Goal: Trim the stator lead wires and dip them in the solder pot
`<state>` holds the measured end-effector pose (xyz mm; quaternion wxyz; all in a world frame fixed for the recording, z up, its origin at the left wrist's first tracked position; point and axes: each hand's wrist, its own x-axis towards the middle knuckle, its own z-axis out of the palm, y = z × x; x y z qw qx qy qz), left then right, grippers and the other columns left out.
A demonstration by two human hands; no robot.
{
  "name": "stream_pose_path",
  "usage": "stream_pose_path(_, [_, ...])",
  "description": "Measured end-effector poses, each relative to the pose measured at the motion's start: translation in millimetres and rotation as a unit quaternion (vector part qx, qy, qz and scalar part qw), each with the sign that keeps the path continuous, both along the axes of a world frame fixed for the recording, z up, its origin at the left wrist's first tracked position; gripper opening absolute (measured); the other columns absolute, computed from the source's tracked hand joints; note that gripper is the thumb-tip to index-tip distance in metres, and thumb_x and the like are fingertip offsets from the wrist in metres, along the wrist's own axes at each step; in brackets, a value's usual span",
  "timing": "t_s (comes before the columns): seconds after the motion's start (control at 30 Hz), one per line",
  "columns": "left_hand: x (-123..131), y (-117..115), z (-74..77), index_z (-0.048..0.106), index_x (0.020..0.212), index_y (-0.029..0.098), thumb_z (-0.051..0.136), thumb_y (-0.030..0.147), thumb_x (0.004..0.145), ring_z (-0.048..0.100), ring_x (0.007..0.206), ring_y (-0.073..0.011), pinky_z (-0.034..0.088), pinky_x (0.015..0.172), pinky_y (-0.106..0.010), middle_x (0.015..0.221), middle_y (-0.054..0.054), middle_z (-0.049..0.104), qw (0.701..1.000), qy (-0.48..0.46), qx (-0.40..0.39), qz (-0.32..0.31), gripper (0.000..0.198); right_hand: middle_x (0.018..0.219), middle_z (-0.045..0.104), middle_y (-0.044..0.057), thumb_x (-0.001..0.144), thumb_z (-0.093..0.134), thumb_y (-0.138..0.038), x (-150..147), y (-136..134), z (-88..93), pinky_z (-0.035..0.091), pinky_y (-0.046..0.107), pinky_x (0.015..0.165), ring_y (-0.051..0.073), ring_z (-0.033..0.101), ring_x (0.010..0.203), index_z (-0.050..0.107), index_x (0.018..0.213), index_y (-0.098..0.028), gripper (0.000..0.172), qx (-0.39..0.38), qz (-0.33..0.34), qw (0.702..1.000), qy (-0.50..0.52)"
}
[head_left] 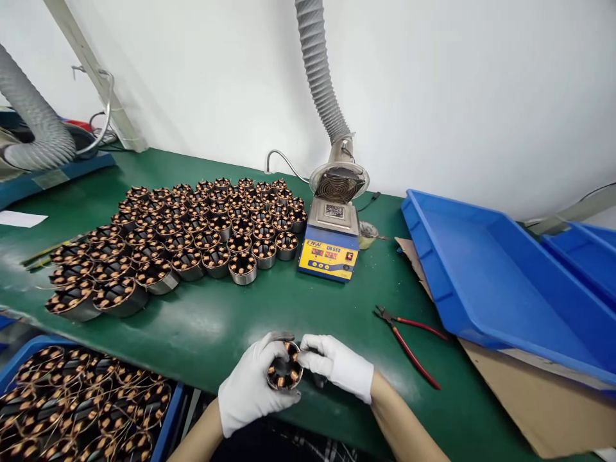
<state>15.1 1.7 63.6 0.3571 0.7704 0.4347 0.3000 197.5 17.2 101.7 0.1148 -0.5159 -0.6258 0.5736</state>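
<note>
A motor stator (283,372), a ring with copper windings and a black inside, is held over the front edge of the green bench. My left hand (255,385), in a white glove, wraps round its left side with its open face turned up toward me. At the stator's right rim, my white-gloved right hand (334,362) has thumb and fingers pinched together. Whatever is between those fingertips is hidden. Many similar stators (206,237) stand close together on the bench beyond my hands. Red-handled cutting pliers (409,343) lie with their handles spread, right of my right hand.
A blue and yellow heated solder pot (328,247) stands behind, under a grey extraction hose (322,70). Beside it is a small bowl (368,234). Blue trays (500,269) rest at right on cardboard (543,398). A blue crate (168,423) of wired stators is at lower left.
</note>
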Motion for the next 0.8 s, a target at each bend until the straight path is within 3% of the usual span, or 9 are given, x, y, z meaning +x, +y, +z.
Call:
stream_pose_path(0.07, [3, 1, -2.1, 0.047, 0.077, 0.024, 0.069, 0.013, 0.049, 0.06, 0.094, -0.0207, 0.049, 0.082, -0.035, 0.103, -0.004, 0.06, 1.0, -0.008, 0.011, 0.007, 0.038, 0.05, 0.032, -0.007, 0.079, 0.045, -0.031, -3, -3, 0.7, 0.025, 0.021, 0.046, 0.009, 0.034, 0.045, 0.036, 0.058, -0.021, 0.025, 0.009, -0.025, 0.999, -0.023])
stream_pose_path(0.2, [15, 1, -1.0, 0.05, 0.075, 0.023, 0.077, 0.018, 0.044, 0.061, 0.091, -0.0234, 0.051, 0.077, -0.037, 0.097, -0.005, 0.059, 0.998, 0.004, 0.049, 0.034, 0.041, 0.046, 0.03, -0.006, 0.08, 0.047, -0.034, 4, -6, 15.6, 0.021, 0.025, 0.048, 0.01, 0.029, 0.046, 0.034, 0.053, -0.021, 0.033, 0.155, -0.083, 0.972, -0.157])
stream_pose_path(0.3, [22, 1, -1.6, 0.051, 0.076, 0.021, 0.082, 0.025, 0.041, 0.063, 0.087, -0.0253, 0.053, 0.072, -0.039, 0.098, -0.009, 0.061, 0.994, 0.029, 0.093, 0.054, 0.047, 0.046, 0.038, -0.004, 0.083, 0.04, -0.046, 29, -4, 31.6, 0.026, 0.025, 0.047, 0.012, 0.034, 0.043, 0.043, 0.058, -0.022, 0.035, 0.252, -0.215, 0.911, -0.246])
stream_pose_path(0.33, [24, 0, -2.5, 0.051, 0.077, 0.02, 0.083, 0.026, 0.041, 0.063, 0.086, -0.0255, 0.053, 0.071, -0.039, 0.098, -0.009, 0.061, 0.992, 0.037, 0.11, 0.059, 0.048, 0.046, 0.041, -0.004, 0.082, 0.039, -0.052, 41, -4, 35.0, 0.028, 0.025, 0.047, 0.012, 0.036, 0.042, 0.046, 0.061, -0.023, 0.037, 0.271, -0.279, 0.878, -0.279])
stream_pose_path(0.4, [25, -1, -4.7, 0.051, 0.08, 0.02, 0.083, 0.03, 0.041, 0.064, 0.084, -0.0257, 0.054, 0.069, -0.039, 0.097, -0.01, 0.063, 0.986, 0.047, 0.144, 0.068, 0.051, 0.048, 0.048, -0.002, 0.08, 0.039, -0.059, 69, -3, 35.1, 0.033, 0.026, 0.047, 0.014, 0.042, 0.043, 0.053, 0.066, -0.023, 0.041, 0.27, -0.331, 0.837, -0.341])
stream_pose_path(0.5, [24, -3, -7.0, 0.051, 0.086, 0.021, 0.081, 0.037, 0.048, 0.065, 0.083, -0.0252, 0.055, 0.067, -0.038, 0.097, -0.011, 0.065, 0.977, 0.049, 0.194, 0.071, 0.051, 0.078, 0.066, 0.006, 0.08, 0.038, -0.056, 109, -4, 16.9, 0.043, 0.03, 0.058, 0.021, 0.06, 0.065, 0.062, 0.084, -0.023, 0.041, 0.238, -0.274, 0.832, -0.42])
stream_pose_path(0.63, [18, -2, -1.4, 0.051, 0.085, 0.02, 0.073, 0.042, 0.061, 0.064, 0.089, -0.0253, 0.054, 0.071, -0.037, 0.102, -0.013, 0.065, 0.968, 0.042, 0.244, 0.052, 0.039, 0.116, 0.058, 0.017, 0.081, 0.041, -0.048, 142, -6, -20.8, 0.044, 0.04, 0.081, 0.03, 0.056, 0.102, 0.055, 0.116, -0.011, 0.052, 0.259, -0.18, 0.773, -0.551])
stream_pose_path(0.7, [14, 1, 4.9, 0.054, 0.085, 0.02, 0.075, 0.041, 0.061, 0.064, 0.092, -0.0261, 0.054, 0.073, -0.038, 0.103, -0.013, 0.066, 0.969, 0.056, 0.241, 0.009, 0.039, 0.119, 0.055, 0.018, 0.081, 0.043, -0.048, 147, -8, -32.4, 0.041, 0.043, 0.087, 0.031, 0.052, 0.107, 0.053, 0.119, -0.01, 0.054, 0.252, -0.181, 0.746, -0.59])
stream_pose_path(0.8, [11, 9, 12.0, 0.06, 0.088, 0.018, 0.082, 0.042, 0.049, 0.061, 0.097, -0.0327, 0.053, 0.076, -0.045, 0.112, -0.016, 0.064, 0.966, 0.125, 0.21, -0.086, 0.051, 0.105, 0.06, 0.017, 0.083, 0.041, -0.052, 142, -16, -38.7, 0.043, 0.045, 0.078, 0.033, 0.057, 0.095, 0.056, 0.113, -0.014, 0.051, 0.221, -0.218, 0.715, -0.626])
